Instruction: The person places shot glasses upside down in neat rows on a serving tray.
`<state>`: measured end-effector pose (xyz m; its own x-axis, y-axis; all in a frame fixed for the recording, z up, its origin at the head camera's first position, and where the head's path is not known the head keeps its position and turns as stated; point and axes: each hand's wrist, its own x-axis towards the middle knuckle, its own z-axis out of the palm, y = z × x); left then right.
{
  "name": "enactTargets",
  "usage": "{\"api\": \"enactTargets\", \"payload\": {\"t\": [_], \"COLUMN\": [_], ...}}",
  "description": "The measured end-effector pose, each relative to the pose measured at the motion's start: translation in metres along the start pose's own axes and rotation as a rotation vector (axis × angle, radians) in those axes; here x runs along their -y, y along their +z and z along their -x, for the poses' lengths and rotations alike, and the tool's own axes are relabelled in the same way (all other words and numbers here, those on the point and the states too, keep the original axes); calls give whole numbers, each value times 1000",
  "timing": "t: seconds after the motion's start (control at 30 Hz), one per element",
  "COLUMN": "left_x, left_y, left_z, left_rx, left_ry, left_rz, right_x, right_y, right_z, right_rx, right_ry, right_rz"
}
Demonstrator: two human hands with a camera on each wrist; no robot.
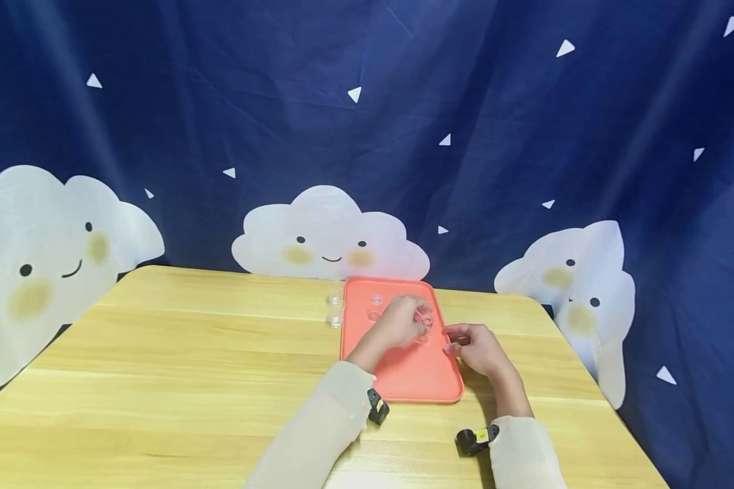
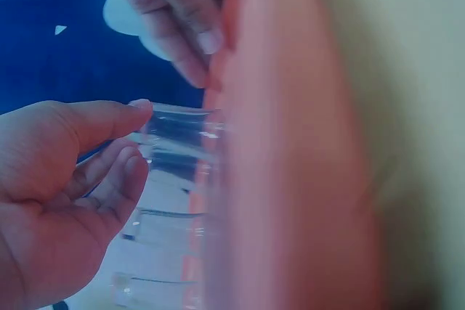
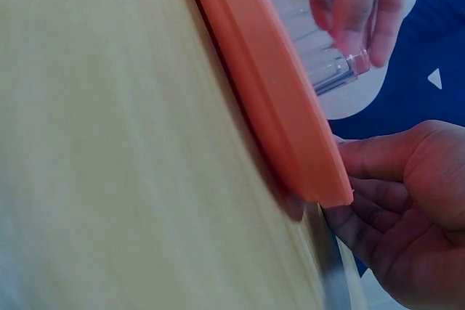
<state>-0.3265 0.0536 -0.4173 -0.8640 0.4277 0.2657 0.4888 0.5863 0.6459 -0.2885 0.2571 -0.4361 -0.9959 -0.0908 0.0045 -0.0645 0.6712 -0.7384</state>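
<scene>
A coral-red tray (image 1: 404, 380) lies on the table with several small clear cups on it. My left hand (image 1: 402, 322) reaches over the tray's far right part. Its thumb and fingers pinch the rim of a clear cup (image 2: 178, 136) standing there, as the left wrist view shows. Another clear cup (image 2: 168, 226) stands beside that one. On the tray's right edge, my right hand (image 1: 480, 348) pinches the rim between thumb and fingers. The right wrist view has the thumb at the tray wall (image 3: 290, 114) and the other fingers (image 3: 363, 226) low against its corner.
Two more clear cups (image 1: 334, 310) stand on the wooden table (image 1: 189, 367) just left of the tray. Behind the table's far edge hangs a dark blue curtain (image 1: 281, 122) with white clouds and triangles.
</scene>
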Motion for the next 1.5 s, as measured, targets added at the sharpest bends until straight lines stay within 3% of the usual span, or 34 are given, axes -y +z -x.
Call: {"api": "enactTargets", "payload": {"t": [0.23, 0.57, 0.77, 1.13, 1.37, 1.5], "left_x": [-2, 6, 15, 44, 63, 73], "left_y": [-23, -82, -107, -125, -133, -133], "left_z": [-1, 11, 22, 32, 39, 42], "left_rx": [-33, -118, -195, -219, -193, -212], "left_ry": [18, -64, -100, -175, -211, -255], "left_rz": [41, 130, 154, 200, 179, 162], "right_x": [-1, 1, 1, 0, 0, 0], "right_y": [-1, 0, -1, 0, -1, -1], "right_z": [1, 1, 1, 1, 1, 1], "right_rx": [1, 3, -1, -2, -4, 0], "right_ry": [-12, 13, 4, 0, -1, -8], "right_rz": [2, -8, 0, -4, -13, -9]}}
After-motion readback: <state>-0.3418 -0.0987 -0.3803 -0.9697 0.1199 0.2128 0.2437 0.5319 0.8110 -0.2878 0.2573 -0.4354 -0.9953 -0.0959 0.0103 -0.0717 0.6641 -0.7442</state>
